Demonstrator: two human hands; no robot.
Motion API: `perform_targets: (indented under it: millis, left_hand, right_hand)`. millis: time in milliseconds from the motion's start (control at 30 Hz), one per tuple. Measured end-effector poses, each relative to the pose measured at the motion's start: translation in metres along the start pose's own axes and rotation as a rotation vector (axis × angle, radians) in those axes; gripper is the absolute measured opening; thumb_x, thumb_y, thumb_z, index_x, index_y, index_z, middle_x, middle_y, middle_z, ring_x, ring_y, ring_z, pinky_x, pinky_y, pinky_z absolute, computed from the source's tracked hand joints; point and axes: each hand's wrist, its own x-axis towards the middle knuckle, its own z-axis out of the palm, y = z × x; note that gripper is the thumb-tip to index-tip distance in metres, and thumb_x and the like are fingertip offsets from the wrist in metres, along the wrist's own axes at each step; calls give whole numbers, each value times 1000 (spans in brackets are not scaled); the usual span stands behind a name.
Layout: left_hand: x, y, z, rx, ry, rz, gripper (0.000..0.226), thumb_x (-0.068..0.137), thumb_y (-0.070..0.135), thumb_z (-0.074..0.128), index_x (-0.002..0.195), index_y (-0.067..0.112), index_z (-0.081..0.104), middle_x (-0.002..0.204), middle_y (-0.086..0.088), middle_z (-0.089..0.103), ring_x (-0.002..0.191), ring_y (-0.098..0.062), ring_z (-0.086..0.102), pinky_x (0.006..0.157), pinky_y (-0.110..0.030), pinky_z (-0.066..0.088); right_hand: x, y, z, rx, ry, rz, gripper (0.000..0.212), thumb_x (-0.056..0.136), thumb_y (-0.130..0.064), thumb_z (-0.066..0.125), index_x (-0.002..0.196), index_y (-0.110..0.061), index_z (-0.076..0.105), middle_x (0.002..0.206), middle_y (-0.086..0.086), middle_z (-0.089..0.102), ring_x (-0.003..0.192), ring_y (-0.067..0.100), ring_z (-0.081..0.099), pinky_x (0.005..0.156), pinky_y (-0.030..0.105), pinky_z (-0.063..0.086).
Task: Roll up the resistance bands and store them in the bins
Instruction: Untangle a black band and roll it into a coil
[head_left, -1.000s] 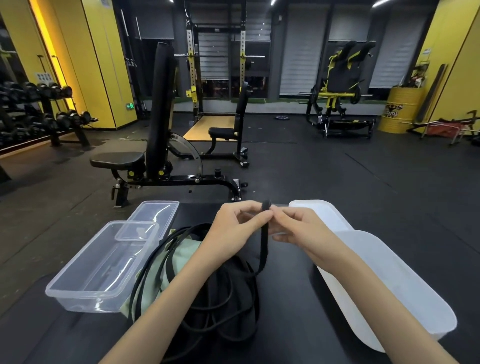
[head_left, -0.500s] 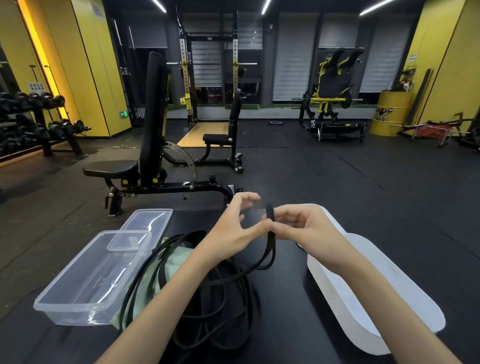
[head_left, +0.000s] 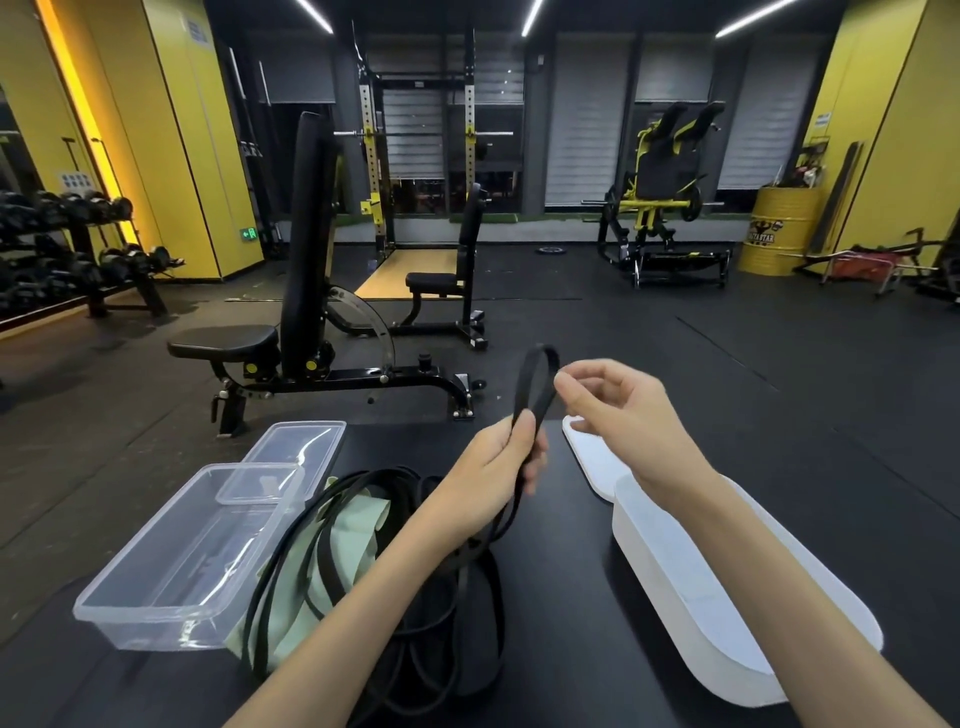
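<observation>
Starting the roll left of the white bin (head_left: 675, 571): with left hand (head_left: 493, 467) grip wrapped round the black band (head_left: 549, 397), right hand (head_left: 623, 410) seemingly pinching its loop, fold small, wind tight.

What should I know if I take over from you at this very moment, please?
Left hand grips the black band just below its raised loop.
Right hand is curled at the loop's side; whether it pinches the band is unclear.
The other bands lie piled on the table, between the clear bin and the white bin.
Done: nothing rolled; no band visible in either bin.
Left: roll each band and store it.
</observation>
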Motion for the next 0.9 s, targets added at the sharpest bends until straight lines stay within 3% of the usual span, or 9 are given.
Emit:
perform_targets:
  millis: [133, 200, 267, 367, 433, 533, 667, 800, 900]
  left_hand:
    - [6, 8, 7, -2, 1, 33, 43, 106, 34, 27, 104, 11, 63, 67, 4, 35, 63, -13, 33, 63, -24, 32]
    - [6, 9, 10, 32, -14, 39, 47, 103, 41, 30, 94, 7, 61, 68, 3, 38, 67, -14, 36, 67, -24, 34]
    - [5, 8, 10, 48, -25, 45, 40, 103, 36, 32, 80, 7, 47, 71, -2, 41, 70, -14, 37, 67, -19, 34]
    - [4, 3, 7, 73, -58, 43, 31, 106, 19, 31, 81, 8, 45, 75, -6, 45, 72, -12, 40, 68, -13, 36]
    - [4, 0, 7, 49, -106, 18, 33, 105, 25, 32, 82, 9, 48, 77, -2, 50, 74, -12, 45, 73, -15, 39]
    - [2, -3, 9, 36, -157, -36, 35, 106, 28, 31, 89, 10, 56, 84, -2, 60, 82, -13, 54, 83, -22, 43]
    - [-2, -9, 3, 49, -189, -68, 35, 107, 26, 29, 105, 13, 62, 97, 1, 70, 100, -6, 63, 94, -16, 42]
    - [-1, -7, 2, 98, -114, -40, 37, 106, 24, 31, 103, 5, 62, 82, -1, 67, 78, -7, 62, 76, -13, 41]
    - [2, 0, 6, -12, -8, -8, 36, 106, 19, 34, 90, 1, 61, 67, -2, 59, 59, -12, 55, 66, -14, 45]
  right_hand:
    - [-9, 9, 6, -67, -112, 125, 56, 83, -40, 69, 127, -11, 52, 93, -3, 74, 94, 5, 67, 97, 35, 50]
    - [-11, 10, 8, -22, -121, 164, 57, 85, -36, 69, 129, -10, 45, 83, 5, 75, 87, 9, 70, 99, 35, 47]
    - [-12, 7, 7, 31, -117, 180, 47, 86, -30, 70, 121, -7, 49, 79, 11, 73, 79, 14, 70, 98, 33, 46]
    - [-13, 4, 5, 42, -160, 134, 22, 88, -15, 67, 95, 6, 64, 75, 27, 63, 69, 26, 62, 90, 39, 50]
    - [-12, 3, 5, 36, -150, 103, 19, 89, -10, 63, 91, 9, 66, 73, 34, 59, 60, 31, 56, 81, 48, 52]
    - [-11, 2, 7, 22, -132, 85, 19, 93, -7, 58, 88, 10, 67, 53, 23, 49, 51, 32, 45, 61, 52, 50]
    - [-3, -5, 4, 63, -110, 107, 26, 97, -11, 52, 85, 6, 67, 69, 31, 57, 65, 35, 52, 68, 47, 47]
    - [12, -11, 2, 289, -68, 132, 21, 99, -14, 50, 91, -1, 65, 90, 8, 72, 87, 21, 65, 80, 30, 56]
    - [7, -2, 8, 254, -151, 137, 26, 97, -26, 52, 92, -4, 64, 84, 26, 66, 73, 27, 62, 74, 36, 53]
